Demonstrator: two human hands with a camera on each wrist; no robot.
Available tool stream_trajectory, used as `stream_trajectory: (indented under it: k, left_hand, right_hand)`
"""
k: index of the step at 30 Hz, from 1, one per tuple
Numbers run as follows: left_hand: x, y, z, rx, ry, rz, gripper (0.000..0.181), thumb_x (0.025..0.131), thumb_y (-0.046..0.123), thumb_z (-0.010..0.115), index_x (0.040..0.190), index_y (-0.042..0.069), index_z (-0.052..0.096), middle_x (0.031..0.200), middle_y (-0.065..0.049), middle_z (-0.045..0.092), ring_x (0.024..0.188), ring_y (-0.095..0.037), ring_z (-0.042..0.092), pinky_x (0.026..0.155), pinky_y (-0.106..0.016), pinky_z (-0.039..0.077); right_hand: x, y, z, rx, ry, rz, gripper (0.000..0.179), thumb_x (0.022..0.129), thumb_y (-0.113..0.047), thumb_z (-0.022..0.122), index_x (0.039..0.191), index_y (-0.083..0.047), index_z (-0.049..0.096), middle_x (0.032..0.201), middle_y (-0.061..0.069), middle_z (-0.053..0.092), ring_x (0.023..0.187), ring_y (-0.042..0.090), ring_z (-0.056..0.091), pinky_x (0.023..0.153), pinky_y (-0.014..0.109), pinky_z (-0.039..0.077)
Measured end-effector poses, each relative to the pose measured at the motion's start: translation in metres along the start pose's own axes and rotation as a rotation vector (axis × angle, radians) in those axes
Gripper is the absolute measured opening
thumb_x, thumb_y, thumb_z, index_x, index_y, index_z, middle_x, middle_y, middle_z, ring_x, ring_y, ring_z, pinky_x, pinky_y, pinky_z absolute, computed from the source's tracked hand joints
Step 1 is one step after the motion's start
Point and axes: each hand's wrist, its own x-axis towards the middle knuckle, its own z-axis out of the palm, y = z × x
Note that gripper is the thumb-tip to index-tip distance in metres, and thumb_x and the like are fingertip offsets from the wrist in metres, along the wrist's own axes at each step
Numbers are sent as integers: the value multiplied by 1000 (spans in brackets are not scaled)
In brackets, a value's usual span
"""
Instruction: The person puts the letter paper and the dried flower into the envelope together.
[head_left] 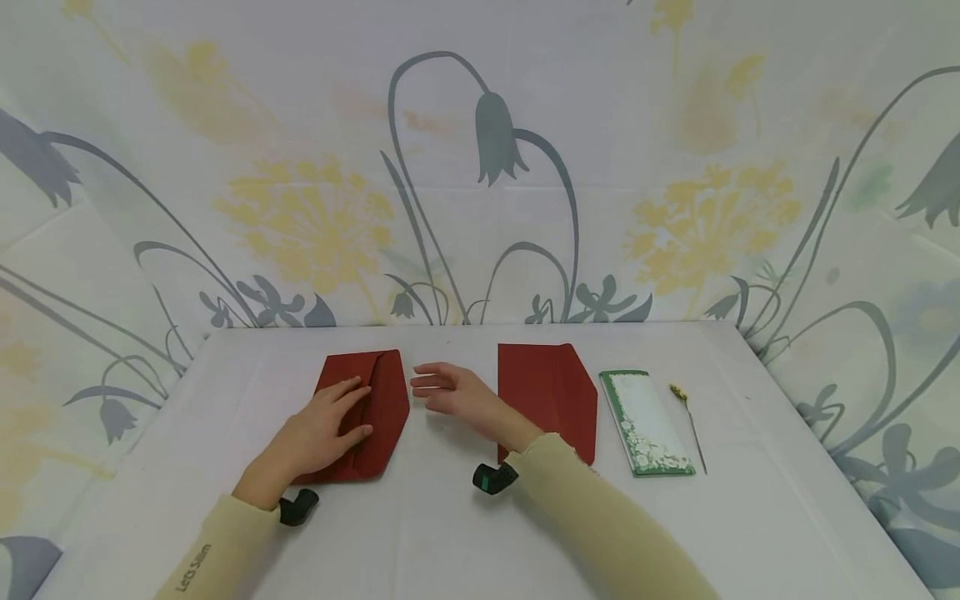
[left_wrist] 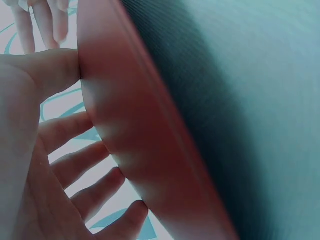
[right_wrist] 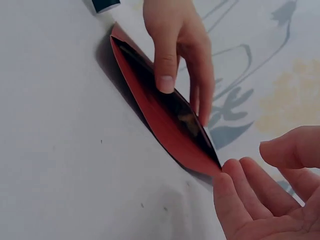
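My left hand (head_left: 321, 429) rests with spread fingers on a red envelope (head_left: 388, 417) at the left of the table. In the left wrist view, its fingertips touch the red paper (left_wrist: 135, 115). The envelope's flap (right_wrist: 165, 135) is unfolded toward the right, and a dark card with a gold mark (right_wrist: 172, 107) shows inside its mouth. Just right of the flap hovers my right hand (head_left: 461, 398), its fingers loosely extended and holding nothing. Partly behind the right forearm lies a second red envelope (head_left: 543, 392), flap side to the right.
A white card with a green floral border (head_left: 648, 425) lies right of the second envelope. Beside it is a thin dried flower stem (head_left: 692, 421) with a yellow head. A patterned curtain (head_left: 487, 233) rises behind the white table (head_left: 420, 533).
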Motion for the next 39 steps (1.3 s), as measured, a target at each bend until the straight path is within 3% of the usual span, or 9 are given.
stream_trajectory:
  k: [5,13,20,24,32,39]
  left_hand:
    - [-1,0,0,-3,-1,0,60,94,27,69,145,3,48,153,-22,37,138,-44,35,93,-64,46]
    - [-3,0,1,-4,15,10,60,95,28,68,145,2,47,153,-21,36,138,-43,34,93,-63,46]
    - [-3,-1,2,-16,31,14,60,95,28,68,145,2,47,153,-21,37,138,-43,34,95,-62,45]
    - [-3,-2,2,-19,34,13,59,95,27,68,145,2,47,153,-21,37,138,-43,34,95,-63,45]
    - [-2,-1,1,-25,47,21,58,95,27,68,144,2,48,151,-20,39,137,-43,35,94,-62,46]
    - [5,10,-5,-73,81,55,54,96,28,67,143,6,51,150,-16,42,137,-39,37,98,-61,44]
  right_hand:
    - [-17,-4,-20,0,22,-5,48,100,-6,54,147,-9,45,141,10,56,130,27,53,104,38,45]
    - [-52,-7,-61,-56,115,-21,44,100,-9,56,144,-15,50,141,6,56,129,23,54,104,38,44]
    - [-90,-4,-96,-107,190,-23,45,100,-7,56,144,-6,48,142,11,54,132,30,51,104,39,45]
    - [-110,0,-112,-109,214,-13,46,100,-6,56,145,-4,46,145,15,51,133,32,49,102,31,44]
    - [-141,14,-133,-121,263,-8,45,101,0,53,145,-2,45,146,19,48,133,33,48,97,21,46]
    - [-157,21,-140,-242,301,-6,41,99,0,54,140,-2,50,142,20,52,130,35,51,93,19,47]
